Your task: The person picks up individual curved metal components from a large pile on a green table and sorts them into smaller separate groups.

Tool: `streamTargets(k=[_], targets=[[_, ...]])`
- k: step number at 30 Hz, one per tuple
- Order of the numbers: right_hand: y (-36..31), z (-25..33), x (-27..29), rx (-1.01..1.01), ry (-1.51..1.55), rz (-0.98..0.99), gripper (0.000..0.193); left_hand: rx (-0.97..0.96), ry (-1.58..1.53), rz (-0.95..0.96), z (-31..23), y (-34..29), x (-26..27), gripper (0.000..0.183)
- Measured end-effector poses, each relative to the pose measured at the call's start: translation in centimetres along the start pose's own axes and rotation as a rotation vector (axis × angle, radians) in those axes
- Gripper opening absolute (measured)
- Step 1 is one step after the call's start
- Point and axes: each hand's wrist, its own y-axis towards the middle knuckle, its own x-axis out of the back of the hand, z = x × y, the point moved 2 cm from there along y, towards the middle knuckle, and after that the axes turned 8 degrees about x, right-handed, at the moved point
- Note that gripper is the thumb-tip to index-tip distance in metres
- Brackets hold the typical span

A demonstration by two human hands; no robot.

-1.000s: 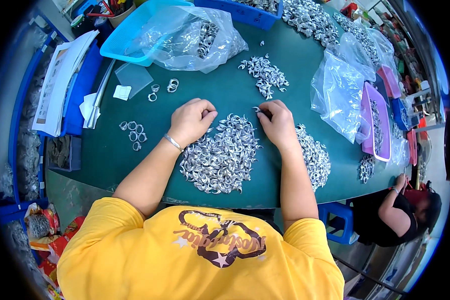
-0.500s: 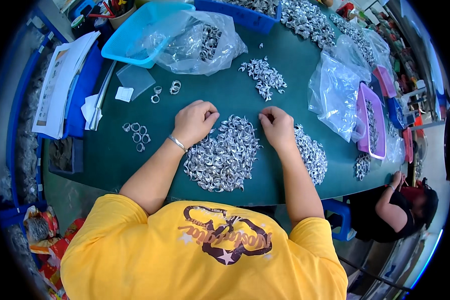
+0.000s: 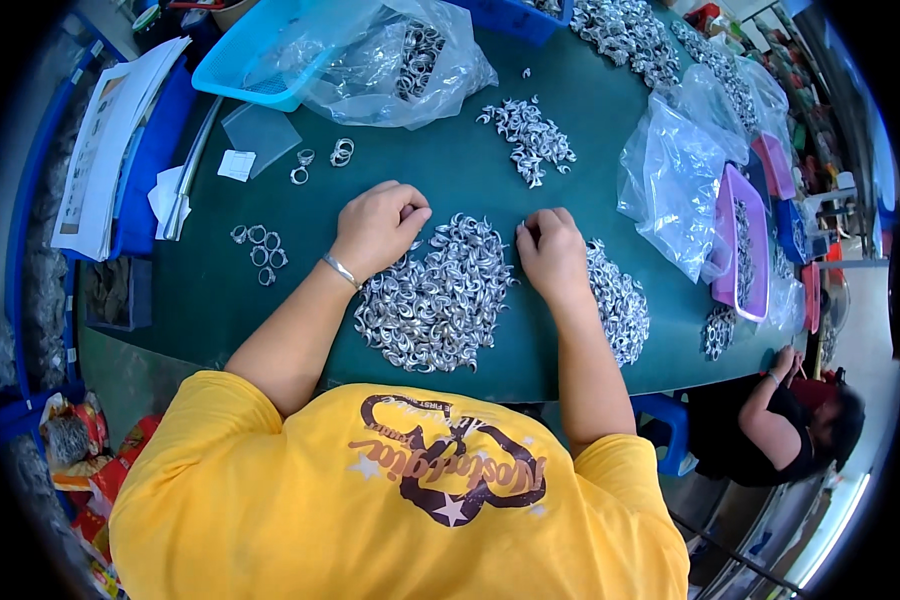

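Observation:
A large heap of small crescent-shaped silver metal pieces (image 3: 435,300) lies on the green table between my forearms. At its upper left edge my left hand (image 3: 380,228) is closed, thumb against curled fingers; whatever it may hold is hidden. Beyond the heap's right side, my right hand (image 3: 552,250) is also closed in a pinch, its contents too small or covered to make out. A second heap of silver pieces (image 3: 620,305) sits right of my right forearm. Farther off is a smaller crescent pile (image 3: 530,140). Several metal rings (image 3: 260,252) lie left of my left hand.
A light-blue basket (image 3: 225,75) and a clear bag of rings (image 3: 420,65) stand at the far left. Plastic bags (image 3: 670,185) and a pink tray (image 3: 755,240) line the right. Papers (image 3: 110,150) stand at left. Another person (image 3: 770,425) sits at lower right.
The whole view has shifted slightly, with the table's contents a little higher and left in the picture. Both hands keep nearly the same closed pose beside the heap.

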Motion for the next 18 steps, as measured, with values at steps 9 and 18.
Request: streamTargets(k=[9, 18], targets=[[4.7, 1.1, 0.5, 0.368, 0.044, -0.076, 0.020, -0.003, -0.031, -0.013, -0.1, 0.1, 0.2, 0.008], [4.4, -3.3, 0.7, 0.283, 0.143, 0.090, 0.042, -0.033, -0.057, -0.024, 0.1, 0.0, 0.2, 0.009]])
